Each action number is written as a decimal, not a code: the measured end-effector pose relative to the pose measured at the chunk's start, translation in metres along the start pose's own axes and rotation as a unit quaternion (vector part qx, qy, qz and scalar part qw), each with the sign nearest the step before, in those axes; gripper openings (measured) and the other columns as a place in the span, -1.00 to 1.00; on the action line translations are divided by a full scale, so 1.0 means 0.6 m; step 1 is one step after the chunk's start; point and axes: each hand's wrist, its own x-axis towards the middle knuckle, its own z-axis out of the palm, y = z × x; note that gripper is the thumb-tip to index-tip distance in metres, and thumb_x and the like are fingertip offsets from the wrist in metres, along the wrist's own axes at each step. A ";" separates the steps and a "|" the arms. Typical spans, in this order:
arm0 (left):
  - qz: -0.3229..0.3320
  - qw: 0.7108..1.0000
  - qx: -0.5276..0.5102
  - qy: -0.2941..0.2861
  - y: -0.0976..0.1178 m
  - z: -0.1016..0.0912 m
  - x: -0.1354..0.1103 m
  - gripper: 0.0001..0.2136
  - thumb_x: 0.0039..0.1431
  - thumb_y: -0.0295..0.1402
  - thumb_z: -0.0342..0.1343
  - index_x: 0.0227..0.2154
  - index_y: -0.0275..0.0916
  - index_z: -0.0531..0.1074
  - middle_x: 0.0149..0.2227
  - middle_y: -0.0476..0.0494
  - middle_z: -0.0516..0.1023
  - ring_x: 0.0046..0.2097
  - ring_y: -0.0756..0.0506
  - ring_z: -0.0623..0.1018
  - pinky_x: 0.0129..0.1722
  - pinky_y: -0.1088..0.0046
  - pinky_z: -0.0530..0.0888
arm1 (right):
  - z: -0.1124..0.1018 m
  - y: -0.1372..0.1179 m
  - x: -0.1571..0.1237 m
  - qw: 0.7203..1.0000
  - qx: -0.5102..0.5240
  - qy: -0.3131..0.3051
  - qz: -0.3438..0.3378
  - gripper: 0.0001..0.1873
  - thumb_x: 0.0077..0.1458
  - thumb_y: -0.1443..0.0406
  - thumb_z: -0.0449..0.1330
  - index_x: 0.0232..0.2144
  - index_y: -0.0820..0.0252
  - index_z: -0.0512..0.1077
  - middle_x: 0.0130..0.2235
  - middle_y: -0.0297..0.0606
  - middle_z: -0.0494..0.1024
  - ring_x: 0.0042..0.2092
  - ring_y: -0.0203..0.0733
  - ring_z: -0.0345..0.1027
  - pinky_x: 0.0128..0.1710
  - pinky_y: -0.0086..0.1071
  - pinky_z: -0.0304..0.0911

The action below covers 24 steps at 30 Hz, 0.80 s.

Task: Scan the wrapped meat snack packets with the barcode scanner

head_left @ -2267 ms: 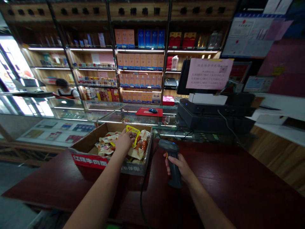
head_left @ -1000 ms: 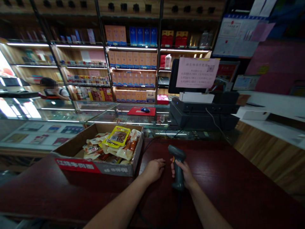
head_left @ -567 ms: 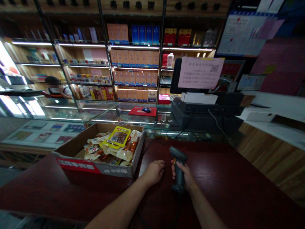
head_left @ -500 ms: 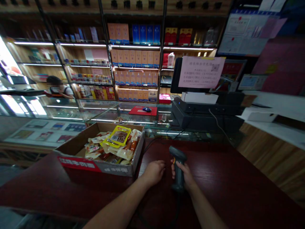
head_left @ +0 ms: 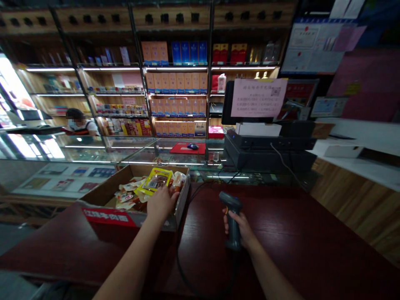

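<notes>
My left hand point(head_left: 161, 204) is over the near right side of a cardboard box point(head_left: 109, 217), at the lower edge of a yellow snack packet point(head_left: 155, 180). Its thumb stands apart from the fingers, whose tips are partly hidden; whether they touch the packet is unclear. Under and around that packet lie several pale, clear-wrapped snack packs point(head_left: 126, 195) with reddish-brown contents. My right hand point(head_left: 245, 229) is wrapped round the handle of a dark barcode scanner point(head_left: 233, 227), held upright above the table with its head at the top left.
The dark red table point(head_left: 275, 221) carries the box and a loop of scanner cable point(head_left: 179, 260). Behind it, a glass counter point(head_left: 143, 152) holds a mouse point(head_left: 192, 146) on a red pad. A monitor point(head_left: 228, 104) stands right; a seated person point(head_left: 76, 121) is far left.
My left hand has moved left and forward from the table to the packets in the box. The right hand still holds the scanner in nearly the same place. The view has tilted slightly.
</notes>
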 end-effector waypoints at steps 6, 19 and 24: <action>0.013 0.996 -0.078 0.044 0.005 0.019 -0.006 -0.79 0.14 -0.25 -0.12 -0.45 -0.24 0.33 -0.32 -0.23 0.47 -0.25 -0.20 0.50 -0.32 0.34 0.36 | 0.005 -0.003 -0.005 1.000 -0.008 -0.007 0.002 -0.64 -0.19 0.15 0.33 -0.35 0.26 0.42 -0.59 -0.38 0.46 -0.66 -0.33 0.29 -0.69 -0.44 0.27; -0.020 0.860 -0.501 0.092 0.052 0.045 -0.071 -0.76 0.05 -0.17 -0.01 -0.58 -0.21 0.23 -0.58 0.02 0.37 -0.46 -0.03 0.40 -0.42 0.48 0.32 | 0.055 -0.048 -0.064 0.995 -0.066 -0.024 -0.068 -0.61 -0.16 0.13 0.32 -0.31 0.25 0.41 -0.58 -0.39 0.45 -0.65 -0.34 0.29 -0.69 -0.45 0.28; -0.029 0.861 -0.501 0.075 0.060 0.068 -0.092 -0.75 0.03 -0.17 0.01 -0.60 -0.21 0.22 -0.60 0.03 0.34 -0.49 -0.02 0.37 -0.45 0.50 0.29 | 0.082 -0.065 -0.083 0.991 -0.119 -0.019 -0.051 -0.58 -0.20 0.11 0.32 -0.32 0.26 0.41 -0.59 -0.39 0.45 -0.66 -0.32 0.30 -0.69 -0.43 0.28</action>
